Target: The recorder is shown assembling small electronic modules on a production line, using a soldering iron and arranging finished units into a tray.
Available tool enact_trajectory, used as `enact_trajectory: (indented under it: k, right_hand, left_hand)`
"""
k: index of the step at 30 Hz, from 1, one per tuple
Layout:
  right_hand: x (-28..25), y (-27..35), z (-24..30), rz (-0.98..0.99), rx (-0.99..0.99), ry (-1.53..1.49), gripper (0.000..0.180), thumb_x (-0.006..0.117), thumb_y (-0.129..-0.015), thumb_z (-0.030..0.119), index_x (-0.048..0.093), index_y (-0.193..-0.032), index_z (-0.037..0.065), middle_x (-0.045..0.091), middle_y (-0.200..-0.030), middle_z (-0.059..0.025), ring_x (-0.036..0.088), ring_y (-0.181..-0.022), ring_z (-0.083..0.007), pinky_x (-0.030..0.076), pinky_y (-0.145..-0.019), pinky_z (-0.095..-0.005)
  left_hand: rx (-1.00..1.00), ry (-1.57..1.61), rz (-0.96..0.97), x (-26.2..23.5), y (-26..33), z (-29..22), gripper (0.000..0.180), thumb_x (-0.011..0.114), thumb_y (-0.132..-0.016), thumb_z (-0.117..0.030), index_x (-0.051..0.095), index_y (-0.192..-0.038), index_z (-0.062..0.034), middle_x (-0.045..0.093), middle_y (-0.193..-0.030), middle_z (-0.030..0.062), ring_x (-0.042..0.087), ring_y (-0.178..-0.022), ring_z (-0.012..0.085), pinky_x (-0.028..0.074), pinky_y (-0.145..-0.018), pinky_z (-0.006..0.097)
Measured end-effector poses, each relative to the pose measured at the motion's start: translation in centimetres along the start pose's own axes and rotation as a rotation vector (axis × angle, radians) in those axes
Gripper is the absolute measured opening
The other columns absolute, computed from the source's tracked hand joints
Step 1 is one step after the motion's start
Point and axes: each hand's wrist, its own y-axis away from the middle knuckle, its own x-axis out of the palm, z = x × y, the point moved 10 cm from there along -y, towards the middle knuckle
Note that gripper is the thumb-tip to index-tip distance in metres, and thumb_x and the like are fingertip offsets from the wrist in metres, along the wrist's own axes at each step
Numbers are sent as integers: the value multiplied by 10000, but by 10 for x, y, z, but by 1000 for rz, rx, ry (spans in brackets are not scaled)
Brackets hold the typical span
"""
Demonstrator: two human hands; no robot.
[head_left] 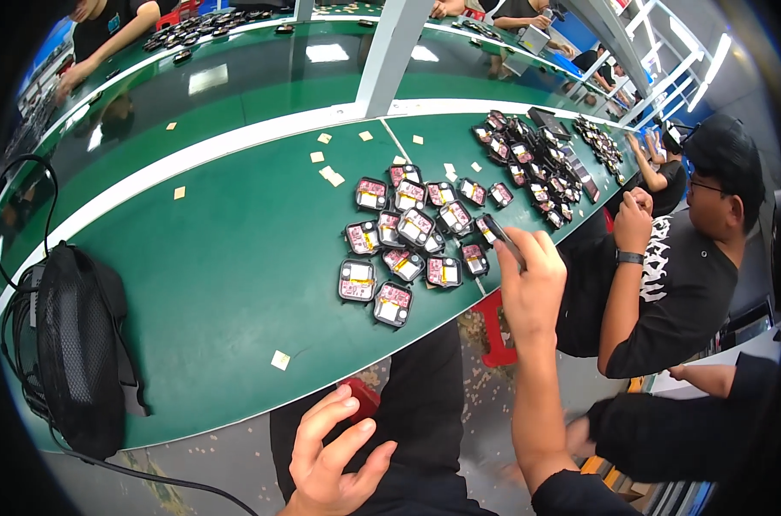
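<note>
While right hand (532, 275) pinches a small module (499, 234), left hand (334, 456) rests open, empty

Small dark square device module (499, 234), held tilted at green table edge, just beside heap of open modules (405, 243).

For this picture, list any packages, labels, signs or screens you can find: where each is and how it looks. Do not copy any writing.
Small paper labels: loose on the green table, cream squares.
One more label: near the table's front edge, cream square.
Labels inside open square modules: centre cluster, red and yellow patches in black frames.
Module in right hand: seen edge-on, no label visible.
No signs or lit screens visible.
</note>
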Motion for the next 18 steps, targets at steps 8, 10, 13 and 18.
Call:
enact_trajectory:
  k: [8, 10, 13, 18]
  right_hand:
    - [36, -37, -84, 17, 235, -406, 282, 667, -965, 33, 745, -1234, -3, 712, -1048, -110, 668, -829, -165, 523, -688, -291]
    - [31, -45, -91, 41, 143, -219, 320, 640, -924, 7, 743, -1227, -11, 717, -1235, -164, 724, -1030, -286, 573, -813, -350]
    - [44, -43, -94, 192, 73, -26, 293, 702, -885, 49, 751, -1167, -17, 647, -1440, -214, 654, -1265, -427, 534, -1039, -434]
    - [18, -27, -85, 125, 62, 120, 278, 852, -844, 173, 724, -977, -35, 724, -1280, -228, 713, -1098, -438, 559, -961, -438]
  left_hand:
    - [-53, 30, 5, 2, 4, 2, 431, 836, -849, -9, 675, -1249, 10, 678, -1281, 217, 682, -1196, 416, 556, -1025, 461]
    - [-70, 39, 13, 3, 5, 4, 406, 828, -862, -23, 680, -1239, 11, 684, -1271, 214, 685, -1191, 413, 555, -1024, 461]
    - [-99, 43, 9, 3, 7, 7, 379, 822, -881, -51, 688, -1229, 13, 690, -1261, 205, 687, -1192, 405, 552, -1021, 454]
    - [-107, 55, 0, 4, 6, 9, 356, 813, -912, -88, 697, -1233, 16, 692, -1262, 206, 690, -1175, 399, 551, -1011, 438]
